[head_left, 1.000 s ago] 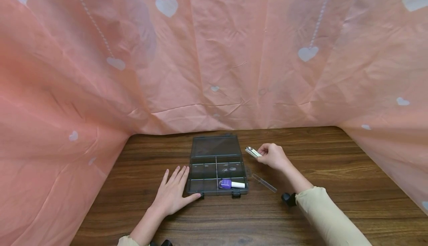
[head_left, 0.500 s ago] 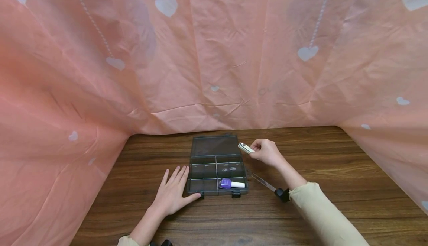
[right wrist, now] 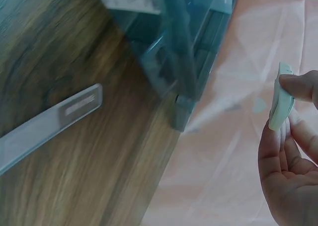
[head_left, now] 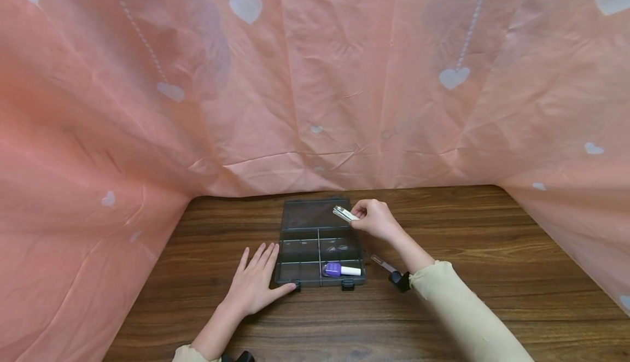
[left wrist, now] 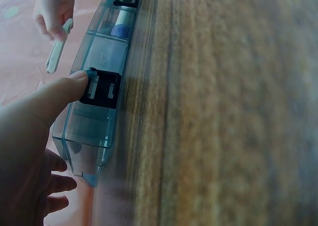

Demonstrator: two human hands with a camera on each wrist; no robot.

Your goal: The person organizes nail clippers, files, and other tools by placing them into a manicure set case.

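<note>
A pale nail clipper (head_left: 346,214) is pinched between the thumb and fingers of my right hand (head_left: 376,219), held above the back right part of a dark see-through compartment box (head_left: 300,270). The right wrist view shows the nail clipper (right wrist: 282,99) between thumb and fingertips. My left hand (head_left: 253,288) lies spread at the box's left side, its thumb touching the front left latch (left wrist: 101,88). In the box's front right compartment lies a purple nail polish bottle (head_left: 333,269) with a white cap. Small clear pieces (head_left: 342,247) sit in the compartment behind it.
On the wooden table (head_left: 492,274), right of the box, lies a clear flat strip (right wrist: 49,121), partly hidden by the black wrist mount (head_left: 400,281) in the head view. A pink cloth (head_left: 315,77) with white hearts hangs around the table's back and sides.
My right hand has carried the nail clipper leftward, from beside the box to over its back part. My left hand has stayed where it was.
</note>
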